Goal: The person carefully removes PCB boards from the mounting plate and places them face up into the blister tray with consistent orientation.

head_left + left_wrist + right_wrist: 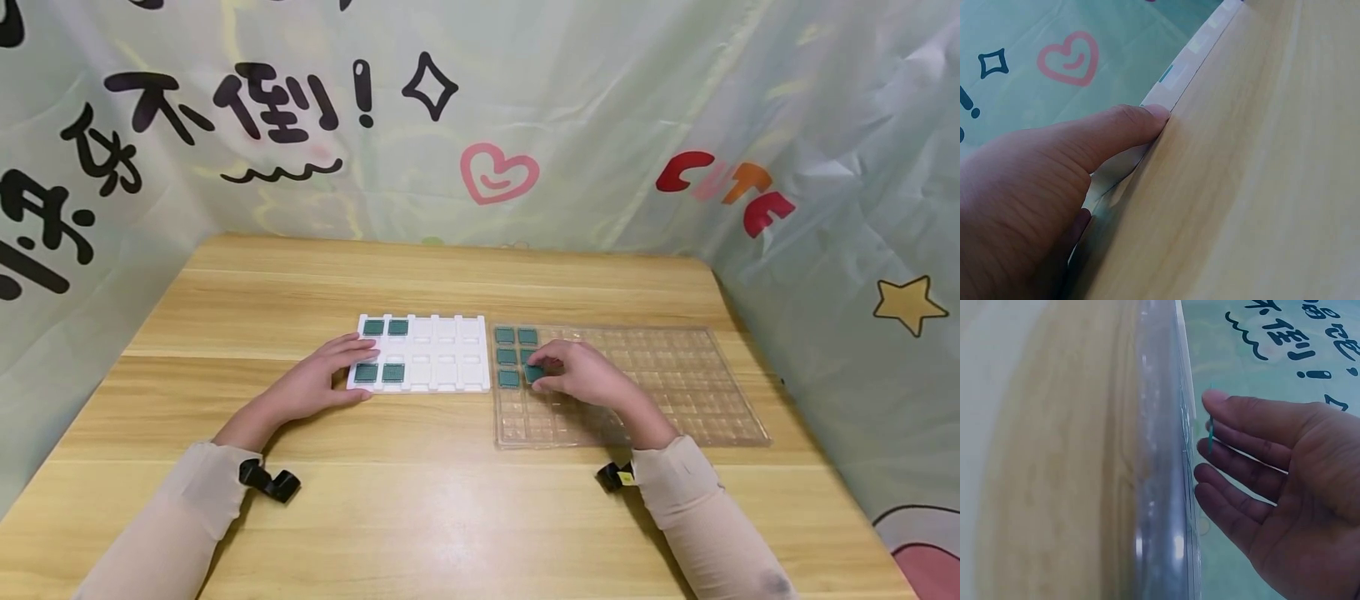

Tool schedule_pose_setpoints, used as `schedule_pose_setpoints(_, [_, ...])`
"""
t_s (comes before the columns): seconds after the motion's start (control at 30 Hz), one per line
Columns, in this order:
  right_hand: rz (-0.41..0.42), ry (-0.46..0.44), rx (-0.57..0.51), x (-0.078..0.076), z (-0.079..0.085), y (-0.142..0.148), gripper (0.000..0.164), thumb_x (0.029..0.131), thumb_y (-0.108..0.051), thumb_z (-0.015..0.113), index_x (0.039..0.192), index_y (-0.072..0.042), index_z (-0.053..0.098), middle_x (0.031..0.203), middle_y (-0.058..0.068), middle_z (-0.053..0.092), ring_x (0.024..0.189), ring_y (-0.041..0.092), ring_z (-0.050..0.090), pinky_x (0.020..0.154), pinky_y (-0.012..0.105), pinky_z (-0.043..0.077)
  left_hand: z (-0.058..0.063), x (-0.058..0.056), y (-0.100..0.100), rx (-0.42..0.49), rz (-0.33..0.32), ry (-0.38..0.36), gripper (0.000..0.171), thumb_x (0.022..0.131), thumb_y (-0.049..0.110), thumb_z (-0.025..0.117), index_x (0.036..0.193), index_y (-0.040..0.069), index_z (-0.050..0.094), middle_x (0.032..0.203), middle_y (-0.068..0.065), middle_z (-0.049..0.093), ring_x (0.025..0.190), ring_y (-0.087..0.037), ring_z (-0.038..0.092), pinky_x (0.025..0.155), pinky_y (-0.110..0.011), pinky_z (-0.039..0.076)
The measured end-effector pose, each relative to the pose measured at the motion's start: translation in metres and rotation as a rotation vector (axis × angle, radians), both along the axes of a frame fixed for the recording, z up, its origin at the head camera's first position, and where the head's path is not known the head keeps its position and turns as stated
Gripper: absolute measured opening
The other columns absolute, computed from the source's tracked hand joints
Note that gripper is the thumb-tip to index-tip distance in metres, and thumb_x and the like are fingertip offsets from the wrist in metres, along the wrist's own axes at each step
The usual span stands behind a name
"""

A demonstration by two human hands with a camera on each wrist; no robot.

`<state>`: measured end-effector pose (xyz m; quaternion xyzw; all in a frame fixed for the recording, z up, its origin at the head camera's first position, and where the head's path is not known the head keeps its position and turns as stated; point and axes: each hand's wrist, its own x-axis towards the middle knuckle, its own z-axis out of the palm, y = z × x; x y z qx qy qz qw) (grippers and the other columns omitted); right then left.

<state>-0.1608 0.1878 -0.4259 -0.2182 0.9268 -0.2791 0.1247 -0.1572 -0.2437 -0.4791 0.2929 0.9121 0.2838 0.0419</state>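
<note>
My right hand (581, 372) pinches a small square green chip (533, 373) between thumb and fingers, over the left part of a clear plastic tray (637, 442). Seen edge-on in the right wrist view, the chip (1211, 434) stands out above the tray's side. Several more green chips (508, 379) lie in the clear tray's leftmost columns. My left hand (318, 379) holds the left end of a white tray (450, 388), thumb along its front edge and fingers over its left side. Green chips (393, 373) sit in the white tray's two left columns, in its back and front rows.
Both trays lie side by side on a wooden table (420, 517), the white one left of the clear one. A printed curtain (600, 100) hangs behind the table and along its sides. Black wrist cameras (270, 481) are strapped at both sleeves.
</note>
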Motion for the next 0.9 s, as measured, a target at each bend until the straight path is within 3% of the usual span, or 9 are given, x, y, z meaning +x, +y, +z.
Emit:
schedule_pose_setpoints(0.57, [-0.01, 0.046, 0.083, -0.002, -0.0032, -0.0013, 0.034, 0.087, -0.023, 0.076, 0.118, -0.01, 0.07, 0.122, 0.009, 0.064, 0.114, 0.029, 0.057, 0.098, 0.05, 0.044, 0.0001, -0.0058, 0.0018, 0.011, -0.021, 0.006, 0.069, 0.086, 0.039, 0.076, 0.143, 0.01, 0.052, 0.152, -0.008, 0.04, 0.145, -0.036, 0.021, 0.114, -0.059, 0.018])
schedule_pose_setpoints(0.9, [-0.014, 0.063, 0.084, -0.0031, -0.0069, -0.0029, 0.034, 0.086, -0.023, 0.078, 0.116, -0.01, 0.071, 0.121, 0.009, 0.065, 0.116, 0.03, 0.057, 0.101, 0.05, 0.043, 0.0, -0.0035, 0.0011, 0.006, -0.008, 0.0, 0.068, 0.085, 0.035, 0.077, 0.142, 0.009, 0.053, 0.151, -0.009, 0.041, 0.144, -0.037, 0.023, 0.114, -0.058, 0.02])
